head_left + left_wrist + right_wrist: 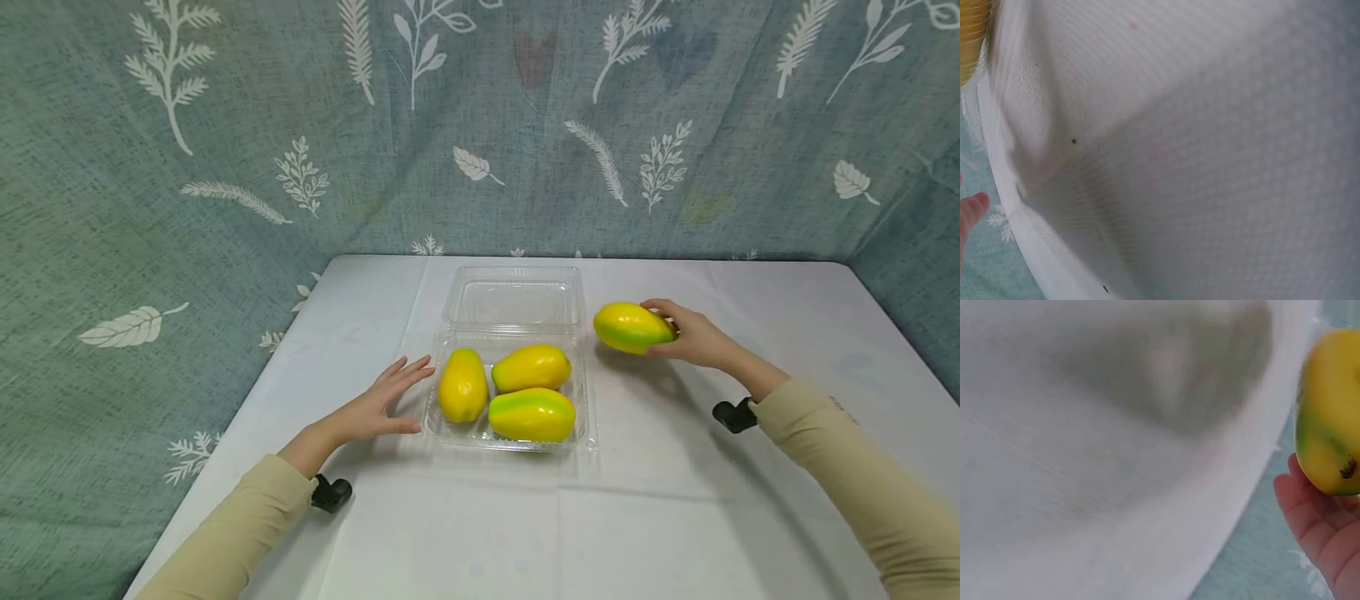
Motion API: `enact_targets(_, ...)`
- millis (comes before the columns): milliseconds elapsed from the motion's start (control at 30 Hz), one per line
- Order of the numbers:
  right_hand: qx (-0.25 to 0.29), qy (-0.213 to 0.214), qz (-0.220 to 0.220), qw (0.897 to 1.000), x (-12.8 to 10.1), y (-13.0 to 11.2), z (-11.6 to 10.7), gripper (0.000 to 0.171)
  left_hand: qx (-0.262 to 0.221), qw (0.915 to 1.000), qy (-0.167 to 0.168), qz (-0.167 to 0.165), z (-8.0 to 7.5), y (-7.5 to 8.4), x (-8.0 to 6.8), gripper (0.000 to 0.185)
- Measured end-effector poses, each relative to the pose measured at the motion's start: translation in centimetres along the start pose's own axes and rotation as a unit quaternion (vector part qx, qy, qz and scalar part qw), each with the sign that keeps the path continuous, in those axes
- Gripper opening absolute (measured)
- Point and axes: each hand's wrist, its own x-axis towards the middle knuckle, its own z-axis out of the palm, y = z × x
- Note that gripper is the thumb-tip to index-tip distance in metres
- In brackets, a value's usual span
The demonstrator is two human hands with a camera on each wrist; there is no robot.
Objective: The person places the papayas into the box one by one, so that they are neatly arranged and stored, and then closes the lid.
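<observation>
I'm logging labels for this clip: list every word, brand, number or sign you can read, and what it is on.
None readable in any view.
Clear plastic box: embossed lid, no legible text.
Four yellow-green fruits, including the one gripped by the right hand: no stickers.
Cloth backdrop: leaf prints only.
Left hand: nothing written nearby.
</observation>
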Motion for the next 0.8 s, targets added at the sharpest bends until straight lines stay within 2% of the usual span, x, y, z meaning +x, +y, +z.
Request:
enact_targets(300,0.013,0.005,-0.019,1.0,-0.8,-2.2,-1.8,0.069,0.01,0.9999,-0.005,-0.001,-0.1,0.0,0.1,0.074)
enact_targets(600,0.032,0.017,-0.049,0.998,-1.3,-5.2,-2.4,0.058,0.01,0.9999,-0.001,-0.001,-0.1,0.1,0.0,0.075)
enact_targets(800,0.034,-0.017,-0.086,0.996,-1.4,-7.5,-2.6,0.053,0.005,1.0,0.003,-0.001,-0.1,0.2,0.0,0.075)
